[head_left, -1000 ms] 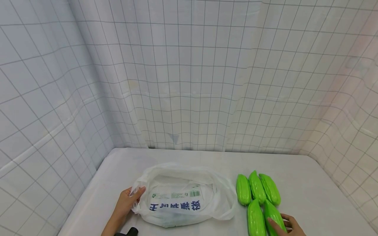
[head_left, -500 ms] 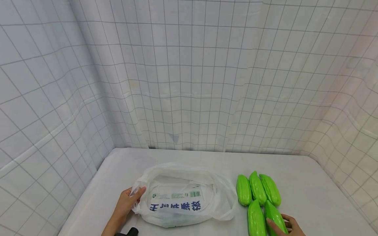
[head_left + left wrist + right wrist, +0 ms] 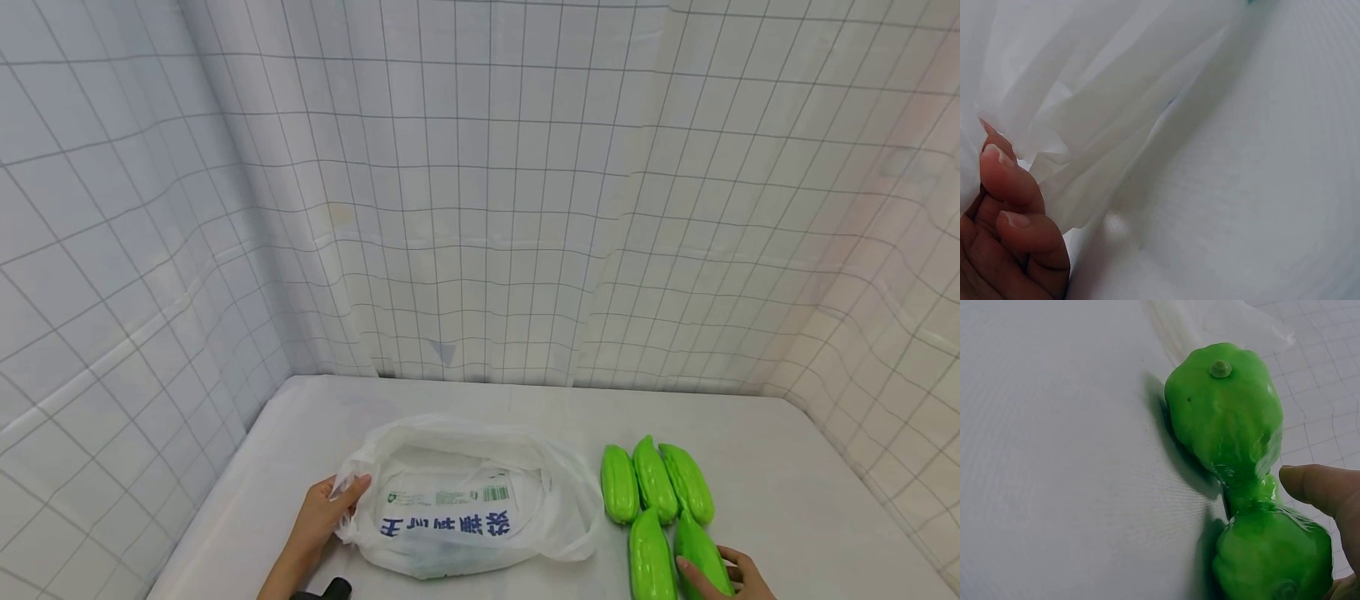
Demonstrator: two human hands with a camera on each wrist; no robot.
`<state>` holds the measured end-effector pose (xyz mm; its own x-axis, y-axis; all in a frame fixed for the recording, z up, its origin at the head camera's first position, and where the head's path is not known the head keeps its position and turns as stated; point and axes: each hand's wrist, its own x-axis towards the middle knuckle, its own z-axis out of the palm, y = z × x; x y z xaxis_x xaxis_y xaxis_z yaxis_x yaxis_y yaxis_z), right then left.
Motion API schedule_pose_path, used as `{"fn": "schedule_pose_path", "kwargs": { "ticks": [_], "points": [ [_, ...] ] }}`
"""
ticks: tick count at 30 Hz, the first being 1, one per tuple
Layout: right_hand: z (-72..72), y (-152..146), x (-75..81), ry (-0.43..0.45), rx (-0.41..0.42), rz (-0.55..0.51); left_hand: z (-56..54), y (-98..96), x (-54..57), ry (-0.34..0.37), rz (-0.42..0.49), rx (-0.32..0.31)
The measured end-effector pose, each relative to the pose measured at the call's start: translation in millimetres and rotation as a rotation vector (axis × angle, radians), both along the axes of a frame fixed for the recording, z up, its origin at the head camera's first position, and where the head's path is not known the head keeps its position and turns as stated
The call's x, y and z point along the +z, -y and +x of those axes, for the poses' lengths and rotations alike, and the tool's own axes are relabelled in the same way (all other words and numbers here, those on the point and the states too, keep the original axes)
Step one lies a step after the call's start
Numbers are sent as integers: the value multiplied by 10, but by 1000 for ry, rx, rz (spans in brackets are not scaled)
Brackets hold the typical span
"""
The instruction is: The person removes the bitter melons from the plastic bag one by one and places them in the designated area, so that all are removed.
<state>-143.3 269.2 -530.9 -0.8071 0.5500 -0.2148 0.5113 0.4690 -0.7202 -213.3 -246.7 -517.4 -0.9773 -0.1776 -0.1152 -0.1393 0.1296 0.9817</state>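
A white plastic bag with blue lettering lies on the table, its mouth spread wide. My left hand holds the bag's left rim between thumb and fingers; curled fingertips show against the thin film in the left wrist view. At the lower right, my right hand grips a shiny green gourd, thumb on one side and fingers on the other. Seen from the right wrist, that gourd's rounded end is beside the thumb, with a neighbouring gourd above it.
Several more green gourds surround the gripped one, including one directly left and a back row. A black object shows near my left wrist. Gridded white curtains enclose the white table behind and at both sides.
The gripped gourd's far tip has shifted slightly right, and the gourd stands a little apart from its left neighbour. My left hand and the bag stay in place.
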Motion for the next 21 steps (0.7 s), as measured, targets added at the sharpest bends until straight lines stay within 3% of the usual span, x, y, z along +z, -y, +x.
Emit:
{"fn": "schedule_pose_path", "kwargs": {
  "ticks": [21],
  "points": [
    [-20, -40, -16, 30, 5, 44, -15, 10, -14, -10, -19, 0]
  ]
}}
